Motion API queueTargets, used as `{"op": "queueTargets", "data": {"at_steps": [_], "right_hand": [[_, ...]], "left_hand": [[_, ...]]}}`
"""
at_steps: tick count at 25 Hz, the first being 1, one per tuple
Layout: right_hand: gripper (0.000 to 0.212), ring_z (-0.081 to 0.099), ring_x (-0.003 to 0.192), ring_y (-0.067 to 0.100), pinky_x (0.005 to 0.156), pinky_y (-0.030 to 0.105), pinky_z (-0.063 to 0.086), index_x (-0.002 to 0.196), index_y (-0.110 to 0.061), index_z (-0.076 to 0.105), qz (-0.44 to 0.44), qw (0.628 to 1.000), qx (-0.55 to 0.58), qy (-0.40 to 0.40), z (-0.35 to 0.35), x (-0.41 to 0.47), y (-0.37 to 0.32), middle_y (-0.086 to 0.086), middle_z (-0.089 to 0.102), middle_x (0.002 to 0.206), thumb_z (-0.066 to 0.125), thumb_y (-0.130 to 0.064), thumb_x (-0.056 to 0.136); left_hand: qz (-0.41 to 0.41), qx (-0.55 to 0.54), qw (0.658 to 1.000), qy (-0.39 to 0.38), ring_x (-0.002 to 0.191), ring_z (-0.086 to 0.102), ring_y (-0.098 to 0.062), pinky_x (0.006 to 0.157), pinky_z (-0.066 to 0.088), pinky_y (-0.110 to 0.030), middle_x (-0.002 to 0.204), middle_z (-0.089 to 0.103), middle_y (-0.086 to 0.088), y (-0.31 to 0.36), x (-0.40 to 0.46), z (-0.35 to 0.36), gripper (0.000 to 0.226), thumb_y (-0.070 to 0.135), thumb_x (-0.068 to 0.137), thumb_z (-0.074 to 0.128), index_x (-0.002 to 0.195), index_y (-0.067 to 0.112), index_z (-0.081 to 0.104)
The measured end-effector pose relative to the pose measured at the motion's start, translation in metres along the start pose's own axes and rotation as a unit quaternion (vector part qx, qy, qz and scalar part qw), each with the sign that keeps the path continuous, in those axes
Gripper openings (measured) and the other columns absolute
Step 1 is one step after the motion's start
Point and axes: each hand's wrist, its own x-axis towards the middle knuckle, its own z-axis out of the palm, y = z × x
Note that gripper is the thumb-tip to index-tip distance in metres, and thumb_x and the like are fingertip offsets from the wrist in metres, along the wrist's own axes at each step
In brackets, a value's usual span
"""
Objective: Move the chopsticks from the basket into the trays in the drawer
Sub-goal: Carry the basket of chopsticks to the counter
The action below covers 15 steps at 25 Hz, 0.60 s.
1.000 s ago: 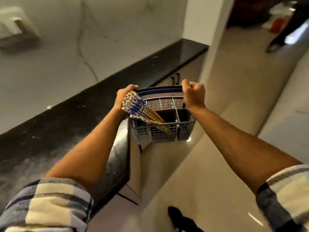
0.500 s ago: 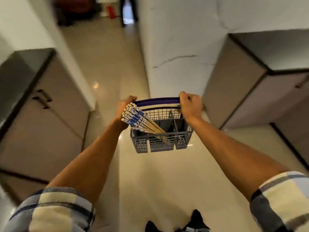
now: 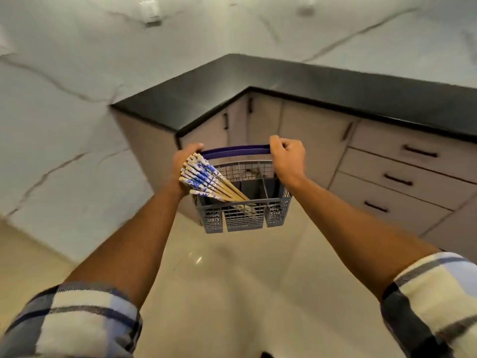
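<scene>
Black L-shaped countertop [image 3: 296, 86] at 12 to 3 o'clock over grey cabinets [image 3: 387, 174]; veined marble wall [image 3: 64, 73] behind; glossy cream floor [image 3: 232, 293] at 6 o'clock.

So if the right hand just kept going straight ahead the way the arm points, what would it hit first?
Probably the cabinet doors under the black counter. The right hand, gripping the basket handle, points towards that corner; nothing shows in between, though depth is hard to judge.

A grey basket [image 3: 244, 218] holds blue-patterned chopsticks [image 3: 206, 178] leaning left.
</scene>
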Motion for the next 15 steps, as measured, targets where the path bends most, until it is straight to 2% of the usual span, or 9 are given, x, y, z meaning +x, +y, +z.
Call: {"op": "queueTargets", "data": {"at_steps": [3,6,10,13,15], "right_hand": [[0.038,0.053,0.046,0.006,0.044,0.021,0.043,0.06,-0.012,0.061,0.007,0.997,-0.004,0.074,-0.098,0.055,0.016,0.003,0.058,0.055,0.049,-0.027,0.094],[0.037,0.058,0.056,0.015,0.051,0.026,0.048,0.062,-0.015,0.059,0.012,0.99,-0.009,0.144,-0.188,0.092,0.035,0.008,0.061,0.062,0.05,-0.027,0.096],[0.04,0.056,0.056,0.012,0.052,0.022,0.047,0.058,-0.018,0.054,0.027,0.972,-0.023,0.233,-0.282,0.128,0.064,0.0,0.056,0.056,0.049,-0.025,0.097],[0.04,0.055,0.06,0.022,0.057,0.033,0.048,0.057,-0.015,0.052,0.034,0.958,-0.016,0.284,-0.341,0.166,0.089,0.006,0.055,0.057,0.049,-0.026,0.096],[0.042,0.047,0.054,0.019,0.053,0.03,0.043,0.054,-0.015,0.049,0.033,0.95,-0.026,0.31,-0.369,0.193,0.101,0.005,0.049,0.054,0.05,-0.025,0.095]], "left_hand": [[-0.033,0.002,0.996,-0.082,0.039,0.062,-0.004,0.059,0.049,-0.03,0.043,0.063,0.01,0.004,0.031,0.122,0.014,0.025,0.09,0.062,0.078,0.018,0.058],[-0.03,0.021,0.987,-0.156,0.04,0.059,-0.007,0.057,0.05,-0.029,0.038,0.059,0.01,0.002,0.05,0.237,0.018,0.022,0.092,0.06,0.075,0.016,0.056],[-0.023,0.049,0.961,-0.272,0.042,0.059,-0.008,0.048,0.052,-0.017,0.046,0.059,0.003,-0.008,0.076,0.366,0.025,0.016,0.094,0.056,0.07,0.009,0.058],[-0.029,0.068,0.936,-0.345,0.052,0.06,-0.014,0.062,0.053,-0.025,0.057,0.06,-0.002,-0.017,0.1,0.453,0.025,0.022,0.093,0.058,0.071,0.011,0.06],[-0.02,0.079,0.924,-0.373,0.059,0.055,-0.017,0.073,0.049,-0.033,0.064,0.055,-0.005,-0.024,0.121,0.498,0.024,0.027,0.09,0.06,0.071,0.012,0.059]]}}
